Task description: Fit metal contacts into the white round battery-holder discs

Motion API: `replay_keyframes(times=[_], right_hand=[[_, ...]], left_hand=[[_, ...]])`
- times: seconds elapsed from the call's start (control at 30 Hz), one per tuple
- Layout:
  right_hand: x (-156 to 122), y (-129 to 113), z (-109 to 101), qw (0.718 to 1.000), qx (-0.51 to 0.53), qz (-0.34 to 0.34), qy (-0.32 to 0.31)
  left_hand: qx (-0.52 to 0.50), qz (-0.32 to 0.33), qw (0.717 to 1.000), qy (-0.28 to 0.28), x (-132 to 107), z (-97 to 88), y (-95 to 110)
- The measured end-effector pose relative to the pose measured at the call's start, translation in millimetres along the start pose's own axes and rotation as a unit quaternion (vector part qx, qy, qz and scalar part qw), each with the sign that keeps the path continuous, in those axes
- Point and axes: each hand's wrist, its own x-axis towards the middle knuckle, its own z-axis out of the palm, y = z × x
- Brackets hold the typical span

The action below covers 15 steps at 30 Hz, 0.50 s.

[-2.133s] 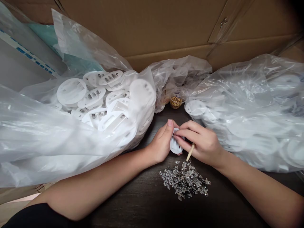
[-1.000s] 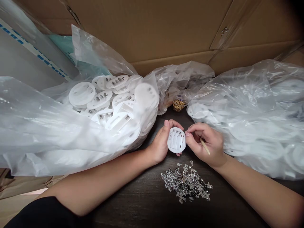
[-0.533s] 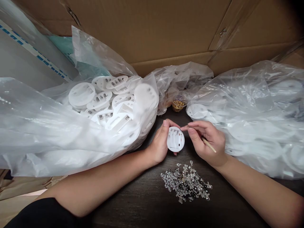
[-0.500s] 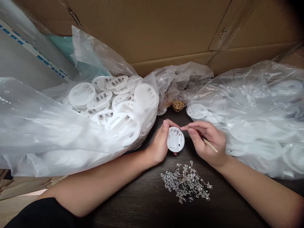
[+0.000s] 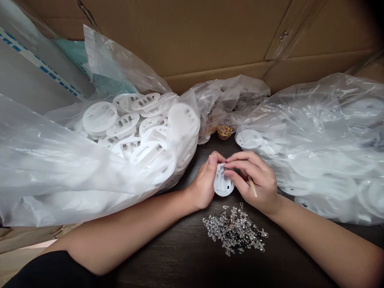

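The white disc [image 5: 221, 187] is just right of the middle of the frame, a bit low. It is round and flat, with slots in its face and a small dark hole near its lower right edge. The left hand [image 5: 204, 182] holds the disc by its left side, with the thumb pointing up. The right hand [image 5: 260, 182] has its fingers and thumb close together at the top right of the disc. Whether those fingertips pinch a tiny part is too hard to see. The same hand has a pale stick [image 5: 252, 187] tucked in it, pointing down.

Below the hands, a pile of shiny metal bits [image 5: 235, 230] sits on the dark table [image 5: 168, 250]. Some of them look like little crosses.

At the left of the frame is a big clear bag [image 5: 99, 184] full of white discs [image 5: 100, 117]. Another clear bag [image 5: 327, 164], with white round things inside, fills the right side. Between the bags, above the hands, is a little see-through cup with gold bits [image 5: 225, 132] in it. Brown cardboard [image 5: 210, 36] stands across the top. A black sleeve [image 5: 54, 270] shows at the lower left.
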Motion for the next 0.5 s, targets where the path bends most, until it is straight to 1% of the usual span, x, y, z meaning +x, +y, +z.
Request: replay_keyframes(times=[0.2,0.37,0.5], right_hand=[[-0.2,-4.3,-0.3,1.0,-0.018,-0.009,-0.003],[-0.1,-5.9,-1.5,0.999,-0.026,-0.018,0.007],[-0.8,-5.5,-1.8,0.999,-0.03,-0.015,-0.002]], left_hand=[[0.01,-0.01,1.0,-0.019,-1.5,-1.1,-1.0],[0.024,-0.006,1.0,-0.013,-2.1,-1.3,0.0],[0.026,-0.006,0.999,-0.017,-2.0,-0.6,0.9]])
